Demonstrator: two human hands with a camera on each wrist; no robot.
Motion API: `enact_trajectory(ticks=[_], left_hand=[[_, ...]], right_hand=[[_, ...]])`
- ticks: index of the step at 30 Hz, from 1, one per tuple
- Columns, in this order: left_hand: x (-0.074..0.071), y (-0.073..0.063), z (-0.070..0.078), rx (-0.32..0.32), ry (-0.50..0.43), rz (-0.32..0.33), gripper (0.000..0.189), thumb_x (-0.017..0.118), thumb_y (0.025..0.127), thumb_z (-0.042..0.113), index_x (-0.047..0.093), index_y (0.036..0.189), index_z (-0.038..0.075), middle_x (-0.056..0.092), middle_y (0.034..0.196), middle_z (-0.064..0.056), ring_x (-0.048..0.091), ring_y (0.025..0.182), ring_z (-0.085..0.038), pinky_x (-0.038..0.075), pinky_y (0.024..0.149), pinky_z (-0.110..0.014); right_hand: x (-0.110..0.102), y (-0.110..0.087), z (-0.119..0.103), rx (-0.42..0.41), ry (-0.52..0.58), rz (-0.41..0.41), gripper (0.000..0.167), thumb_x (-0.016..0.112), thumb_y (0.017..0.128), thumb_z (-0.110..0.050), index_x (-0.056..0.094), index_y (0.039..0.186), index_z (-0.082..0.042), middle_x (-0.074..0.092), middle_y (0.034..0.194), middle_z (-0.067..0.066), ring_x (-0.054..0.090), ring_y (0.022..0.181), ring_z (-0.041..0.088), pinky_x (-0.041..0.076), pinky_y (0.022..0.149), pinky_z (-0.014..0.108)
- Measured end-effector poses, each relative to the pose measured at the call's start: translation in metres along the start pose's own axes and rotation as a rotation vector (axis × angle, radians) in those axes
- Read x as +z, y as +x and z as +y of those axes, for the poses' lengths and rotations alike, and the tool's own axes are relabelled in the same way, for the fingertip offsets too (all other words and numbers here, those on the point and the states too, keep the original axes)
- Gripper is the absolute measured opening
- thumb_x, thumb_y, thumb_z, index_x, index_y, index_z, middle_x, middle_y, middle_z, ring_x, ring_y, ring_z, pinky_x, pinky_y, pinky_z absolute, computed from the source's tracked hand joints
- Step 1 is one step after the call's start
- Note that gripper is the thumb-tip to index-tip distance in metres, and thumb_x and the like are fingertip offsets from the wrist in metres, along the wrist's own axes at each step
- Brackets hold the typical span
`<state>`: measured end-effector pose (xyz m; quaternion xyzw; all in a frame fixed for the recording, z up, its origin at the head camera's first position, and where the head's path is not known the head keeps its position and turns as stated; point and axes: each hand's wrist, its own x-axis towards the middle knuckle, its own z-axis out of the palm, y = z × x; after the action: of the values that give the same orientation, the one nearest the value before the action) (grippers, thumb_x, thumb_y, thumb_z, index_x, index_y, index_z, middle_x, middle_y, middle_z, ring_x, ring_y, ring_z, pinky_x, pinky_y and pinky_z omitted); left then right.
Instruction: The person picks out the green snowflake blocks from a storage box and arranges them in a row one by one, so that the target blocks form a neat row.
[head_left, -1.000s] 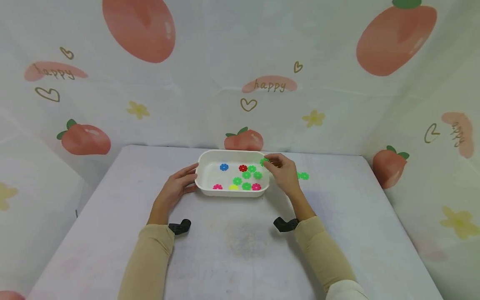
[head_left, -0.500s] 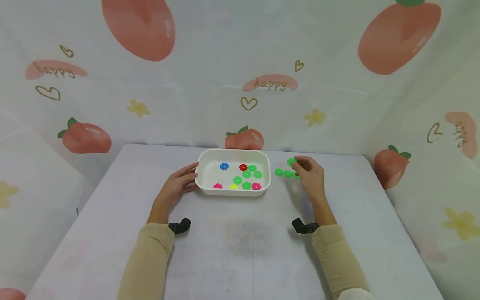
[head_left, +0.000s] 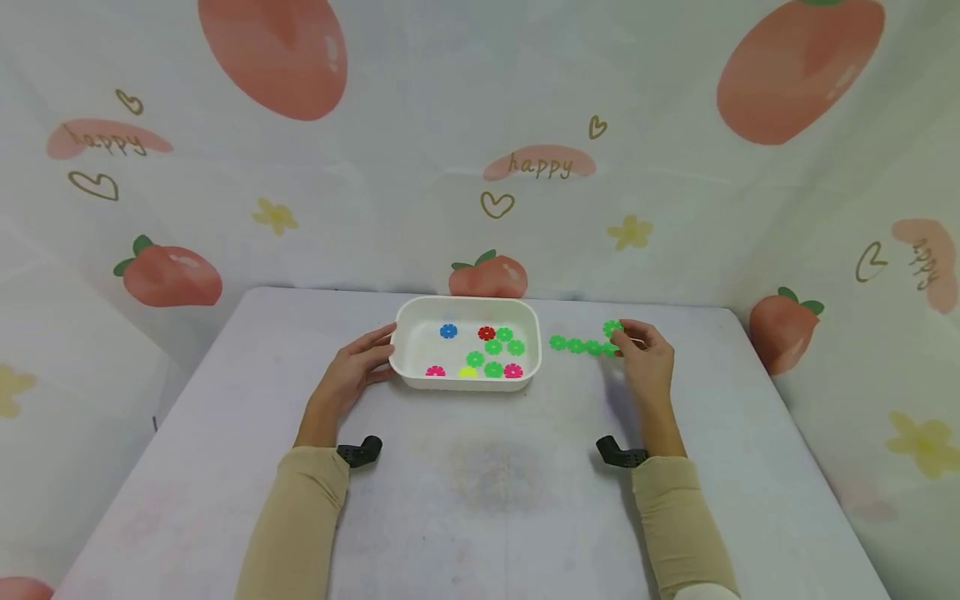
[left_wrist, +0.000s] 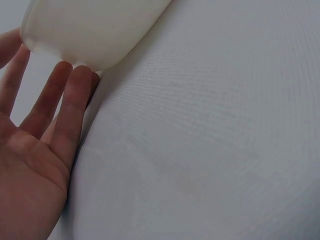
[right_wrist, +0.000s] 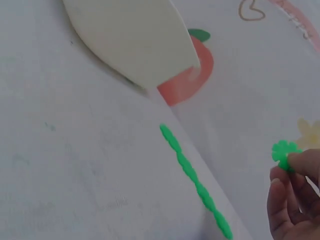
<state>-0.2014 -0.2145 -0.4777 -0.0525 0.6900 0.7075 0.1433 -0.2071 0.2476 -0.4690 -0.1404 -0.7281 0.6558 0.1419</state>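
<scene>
My right hand (head_left: 651, 360) pinches a green flower-shaped plastic disc (right_wrist: 284, 152) between thumb and fingertips, raised over the table at the right. Below it, a row of several like green discs (head_left: 575, 346) lies on the table, its right end partly overlapped by the hand in the head view. My left hand (head_left: 351, 375) touches the left end of a white oblong tray (head_left: 465, 385) with its fingertips, fingers extended. Inside the tray, several green discs (head_left: 493, 369) lie at the right with a red disc (head_left: 487, 333), pink discs (head_left: 513, 371), and a yellow disc (head_left: 467, 373).
A blue disc (head_left: 448, 331) lies by itself towards the tray's back left. The white-covered table (head_left: 480, 533) meets a printed cloth backdrop (head_left: 405, 208) just behind the tray. Each wrist carries a black camera mount, such as the right mount (head_left: 621, 452).
My right hand has moved right from over the tray with the green disc in its fingers, along the row of green discs to its right end. The left hand and tray stay put.
</scene>
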Motion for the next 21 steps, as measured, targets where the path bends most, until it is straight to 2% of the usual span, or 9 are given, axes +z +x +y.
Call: enact_trajectory(ticks=[6, 10, 13, 21], left_hand=[[0.001, -0.001, 0.001, -0.003, -0.012, 0.011, 0.055, 0.065, 0.101, 0.024, 0.047, 0.154, 0.022, 0.046, 0.158, -0.008, 0.067, 0.11, -0.005, 0.059, 0.094, -0.026], [0.001, -0.002, 0.002, -0.009, -0.009, 0.016, 0.054, 0.064, 0.102, 0.023, 0.048, 0.154, 0.022, 0.046, 0.158, -0.008, 0.066, 0.111, -0.005, 0.059, 0.092, -0.025], [0.001, -0.001, 0.002, -0.008, -0.013, 0.013, 0.054, 0.064, 0.102, 0.022, 0.047, 0.154, 0.021, 0.044, 0.159, -0.009, 0.066, 0.112, -0.006, 0.059, 0.092, -0.025], [0.001, -0.002, 0.003, -0.01, -0.01, 0.006, 0.054, 0.061, 0.103, 0.021, 0.045, 0.155, 0.019, 0.044, 0.16, -0.01, 0.066, 0.11, -0.005, 0.059, 0.094, -0.026]], right_hand=[[-0.013, 0.005, 0.007, 0.065, 0.025, 0.035, 0.031, 0.071, 0.095, -0.011, 0.068, 0.125, -0.002, 0.068, 0.092, -0.008, 0.071, 0.08, 0.004, 0.059, 0.07, 0.015], [-0.019, 0.006, 0.01, 0.099, -0.013, 0.037, 0.036, 0.069, 0.096, -0.011, 0.065, 0.13, 0.0, 0.065, 0.09, -0.012, 0.069, 0.075, -0.001, 0.058, 0.069, 0.012], [-0.022, 0.007, 0.011, 0.128, -0.076, 0.024, 0.037, 0.067, 0.097, -0.011, 0.064, 0.132, 0.001, 0.063, 0.092, -0.013, 0.067, 0.072, -0.002, 0.056, 0.068, 0.011], [-0.028, 0.009, 0.013, 0.179, -0.25, 0.035, 0.037, 0.065, 0.096, -0.014, 0.067, 0.132, -0.005, 0.062, 0.1, -0.006, 0.063, 0.067, -0.005, 0.053, 0.064, 0.01]])
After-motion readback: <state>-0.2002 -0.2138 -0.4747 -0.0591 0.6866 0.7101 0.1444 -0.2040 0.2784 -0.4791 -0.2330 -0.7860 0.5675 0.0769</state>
